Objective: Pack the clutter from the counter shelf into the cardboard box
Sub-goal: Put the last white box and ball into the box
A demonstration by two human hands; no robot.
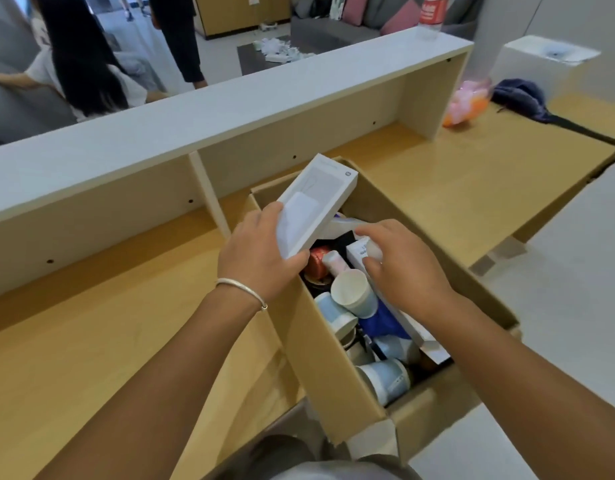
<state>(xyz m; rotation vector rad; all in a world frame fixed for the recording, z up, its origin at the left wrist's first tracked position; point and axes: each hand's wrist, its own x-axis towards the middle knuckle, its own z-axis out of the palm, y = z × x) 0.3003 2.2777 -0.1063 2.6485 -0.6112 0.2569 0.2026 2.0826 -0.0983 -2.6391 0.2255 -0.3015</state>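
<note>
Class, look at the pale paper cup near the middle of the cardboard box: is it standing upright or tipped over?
Tipped over. The paper cup lies on its side among the clutter in the cardboard box, its round end facing the camera.

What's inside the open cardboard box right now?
The brown cardboard box holds pale blue cups, a red can and a blue bag. Lower layers are covered.

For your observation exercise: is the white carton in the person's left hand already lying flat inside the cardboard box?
No: the left hand holds the white carton tilted above the cardboard box.
</note>
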